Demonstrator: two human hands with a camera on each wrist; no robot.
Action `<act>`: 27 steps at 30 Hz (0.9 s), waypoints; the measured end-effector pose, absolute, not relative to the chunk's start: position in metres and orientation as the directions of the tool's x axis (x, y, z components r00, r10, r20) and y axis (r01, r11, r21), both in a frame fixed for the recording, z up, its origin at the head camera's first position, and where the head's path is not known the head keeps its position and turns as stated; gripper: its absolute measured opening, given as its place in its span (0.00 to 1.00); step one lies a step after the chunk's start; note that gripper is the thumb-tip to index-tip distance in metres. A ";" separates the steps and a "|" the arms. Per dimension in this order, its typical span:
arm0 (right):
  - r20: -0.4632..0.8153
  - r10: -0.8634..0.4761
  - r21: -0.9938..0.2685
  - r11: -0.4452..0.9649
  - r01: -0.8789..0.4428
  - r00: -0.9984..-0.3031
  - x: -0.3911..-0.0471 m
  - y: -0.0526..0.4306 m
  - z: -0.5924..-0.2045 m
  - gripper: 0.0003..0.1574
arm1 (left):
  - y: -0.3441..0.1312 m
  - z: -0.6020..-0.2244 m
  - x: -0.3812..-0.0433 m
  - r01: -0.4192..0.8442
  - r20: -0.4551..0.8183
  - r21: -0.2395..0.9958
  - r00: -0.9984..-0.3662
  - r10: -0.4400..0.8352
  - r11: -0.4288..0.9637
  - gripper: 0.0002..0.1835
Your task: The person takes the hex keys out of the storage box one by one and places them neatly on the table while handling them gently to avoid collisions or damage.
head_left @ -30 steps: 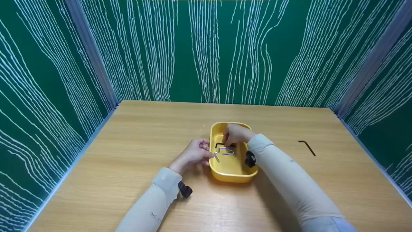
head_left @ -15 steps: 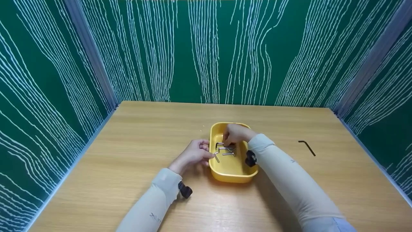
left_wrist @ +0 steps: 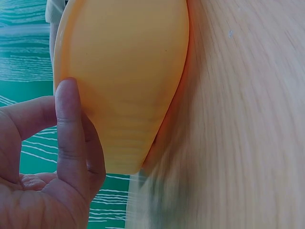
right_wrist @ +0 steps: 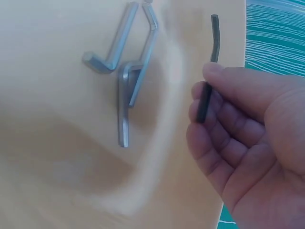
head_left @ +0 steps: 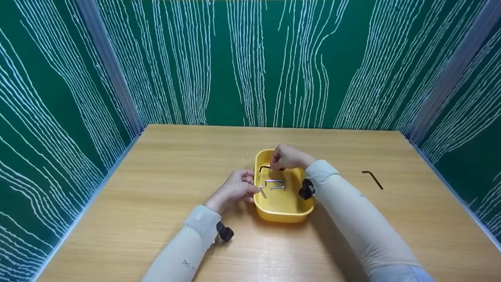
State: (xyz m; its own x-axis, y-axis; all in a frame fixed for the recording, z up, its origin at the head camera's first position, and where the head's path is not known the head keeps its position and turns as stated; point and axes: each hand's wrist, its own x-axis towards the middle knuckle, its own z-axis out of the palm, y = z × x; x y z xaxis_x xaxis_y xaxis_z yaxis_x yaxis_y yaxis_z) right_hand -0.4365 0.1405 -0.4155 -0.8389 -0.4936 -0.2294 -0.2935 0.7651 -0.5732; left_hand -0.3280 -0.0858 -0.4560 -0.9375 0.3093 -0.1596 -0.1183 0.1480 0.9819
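A yellow plastic bin [head_left: 283, 217] stands on the table in the head view. My left hand [head_left: 235, 187] grips its left rim, thumb over the edge and fingers along the outside; the left wrist view shows the fingers [left_wrist: 70, 129] against the outer wall [left_wrist: 128, 86]. Inside the bin's far half, my right hand [head_left: 289, 157] pinches a black hex key [right_wrist: 204, 102] between thumb and fingers, raised off the bottom. Several silver hex keys [right_wrist: 123, 109] lie on the bin floor beneath it, some overlapping.
Another black hex key [head_left: 373, 179] lies on the wooden table [head_left: 176, 156], right of the bin. A few tiny pale specks are beside the bin's far left corner. Green walls with white lines [head_left: 250, 62] enclose the table's back and sides.
My right hand has lifted a little and moved toward the bin's far end, bringing the black hex key away from the silver ones. The left hand and the bin have stayed put.
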 end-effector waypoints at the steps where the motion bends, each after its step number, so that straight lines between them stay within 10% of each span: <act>1: -0.232 -0.492 -0.581 0.762 -0.286 -0.839 -0.436 0.140 -0.415 0.02 | -0.086 -0.456 -0.328 -0.120 -0.161 0.982 -0.937 0.308 0.149 0.34; 27: -0.122 -0.564 -0.593 0.702 -0.395 -0.817 -0.436 0.157 -0.390 0.09 | -0.087 -0.456 -0.327 -0.124 -0.164 0.982 -0.935 0.315 0.143 0.35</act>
